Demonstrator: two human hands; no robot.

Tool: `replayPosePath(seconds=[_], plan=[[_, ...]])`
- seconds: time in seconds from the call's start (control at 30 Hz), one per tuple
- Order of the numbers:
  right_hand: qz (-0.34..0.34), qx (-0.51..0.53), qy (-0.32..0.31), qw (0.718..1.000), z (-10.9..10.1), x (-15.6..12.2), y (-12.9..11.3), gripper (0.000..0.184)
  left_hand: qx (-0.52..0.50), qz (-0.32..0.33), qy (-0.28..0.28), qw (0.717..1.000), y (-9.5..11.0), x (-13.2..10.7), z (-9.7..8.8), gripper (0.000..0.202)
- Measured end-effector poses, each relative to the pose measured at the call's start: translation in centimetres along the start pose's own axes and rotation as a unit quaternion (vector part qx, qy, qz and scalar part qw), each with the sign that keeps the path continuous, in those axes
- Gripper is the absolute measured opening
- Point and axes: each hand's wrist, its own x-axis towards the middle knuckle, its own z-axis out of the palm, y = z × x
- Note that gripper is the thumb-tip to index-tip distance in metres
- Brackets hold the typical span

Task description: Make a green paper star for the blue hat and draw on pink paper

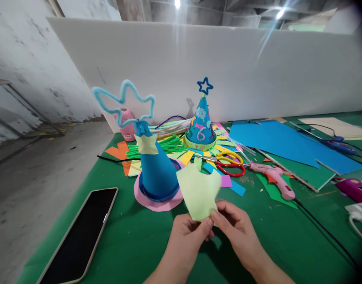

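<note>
A pale yellow-green piece of paper [198, 191] with a notch cut in its top edge is pinched at its lower right by both hands. My left hand [189, 236] grips its bottom edge, thumb in front. Close beside it, my right hand [234, 224] pinches the corner with thumb and finger. Just behind the paper stands a blue cone hat [158, 169] on a pink brim, topped by a light blue pipe-cleaner shape [126, 100]. Farther back is a decorated blue cone hat [201, 122] bearing a 6 and a dark blue star.
A phone [83, 232] lies at the left table edge. Scissors [228, 162] and a pink glue gun [271, 175], its cord trailing right, lie beyond my right hand. Green pipe cleaners [170, 144], a pink bottle [127, 128] and blue sheets [275, 138] are farther back, before a white board [210, 71].
</note>
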Motion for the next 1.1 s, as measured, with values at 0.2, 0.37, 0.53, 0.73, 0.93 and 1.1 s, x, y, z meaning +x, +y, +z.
replayPosePath(seconds=[0.2, 0.37, 0.53, 0.73, 0.93, 1.1], plan=[[-0.009, 0.002, 0.052, 0.999, 0.4, -0.1, 0.1, 0.017, 0.012, 0.034, 0.026, 0.999, -0.4, 0.0, 0.0, 0.036], [-0.01, -0.029, 0.064, 0.997, 0.2, -0.3, 0.3, 0.019, 0.01, 0.065, 0.058, 0.996, -0.7, 0.3, -0.2, 0.035], [-0.009, -0.06, 0.098, 0.993, -0.2, -0.3, 0.6, 0.02, 0.013, 0.073, 0.09, 0.993, -0.6, 0.4, -0.2, 0.022], [0.024, -0.055, 0.005, 0.998, 0.4, -0.4, 0.1, 0.016, -0.014, 0.063, 0.083, 0.994, -0.4, 0.5, -0.3, 0.021], [0.031, -0.05, 0.021, 0.998, 1.0, -0.1, -0.1, 0.023, -0.048, 0.038, 0.044, 0.997, -0.9, 0.5, -0.1, 0.024], [0.043, -0.089, 0.028, 0.995, 0.9, -0.6, 0.3, 0.028, -0.079, 0.034, 0.065, 0.994, -1.0, 0.7, -0.2, 0.026]])
